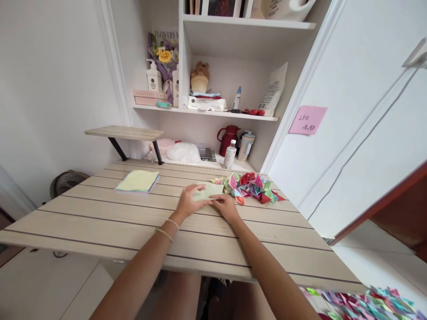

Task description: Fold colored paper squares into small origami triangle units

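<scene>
A pale green sheet of paper (211, 190) lies in front of me, low over the wooden table. My left hand (191, 202) grips its left side, thumb and fingers curled round the edge. At the near right edge, the fingertips of my right hand (227, 208) pinch the same sheet. Whether the paper is folded I cannot tell, since it is slightly blurred. Just beyond my right hand sits a pile of folded paper pieces (250, 186) in many colours. To the left, a stack of square paper (137, 181) has a yellow sheet on top.
The slatted table (133, 222) carries a small raised shelf (125, 132) at its back left. Behind stand a bottle (230, 154), a red jug (228, 140) and a tumbler (246, 146). More folded paper (376, 304) lies low at the right, past the table edge.
</scene>
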Motion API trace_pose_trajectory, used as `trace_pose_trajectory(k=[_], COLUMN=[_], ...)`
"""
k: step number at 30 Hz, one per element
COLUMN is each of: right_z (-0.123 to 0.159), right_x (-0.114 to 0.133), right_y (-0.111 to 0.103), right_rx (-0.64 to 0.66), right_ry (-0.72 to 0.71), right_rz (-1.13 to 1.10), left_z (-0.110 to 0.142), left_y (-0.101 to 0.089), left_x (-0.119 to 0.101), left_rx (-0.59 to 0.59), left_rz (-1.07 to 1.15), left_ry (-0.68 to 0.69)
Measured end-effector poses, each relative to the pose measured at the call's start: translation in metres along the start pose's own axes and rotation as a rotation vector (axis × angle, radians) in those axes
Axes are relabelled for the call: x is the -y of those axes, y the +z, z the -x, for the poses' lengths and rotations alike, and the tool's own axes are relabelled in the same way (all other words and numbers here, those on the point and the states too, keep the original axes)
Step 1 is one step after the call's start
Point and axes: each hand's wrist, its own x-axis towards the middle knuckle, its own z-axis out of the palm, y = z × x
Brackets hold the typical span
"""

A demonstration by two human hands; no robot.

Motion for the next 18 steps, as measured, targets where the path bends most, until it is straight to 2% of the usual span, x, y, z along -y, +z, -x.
trace_pose_trajectory(k=[3,6,9,14,16,18], right_z=[-0.003,-0.006,-0.007,-0.007,-0.007,-0.007], right_x=[-0.005,-0.009,-0.008,0.0,0.002,0.003], right_y=[-0.002,-0.003,-0.002,0.008,0.012,0.015], right_rx=[-0.091,-0.158,-0.241,-0.417,-0.412,-0.346], right_ry=[0.139,0.211,0.208,0.126,0.101,0.083], right_rz=[-0.118,-0.287,-0.427,-0.419,-0.372,-0.342], left_z=[-0.002,-0.001,-0.001,0.002,0.003,0.004], left_y=[-0.008,-0.011,-0.007,0.011,0.017,0.023], left_x=[0.019,0.034,0.039,0.035,0.03,0.026], left_rx=[-0.142,-0.081,-0.038,-0.13,-0.115,-0.092], left_rz=[0.199,0.488,0.577,0.547,0.616,0.699], left_ry=[-0.282,-0.47,-0.546,-0.638,-0.603,-0.553])
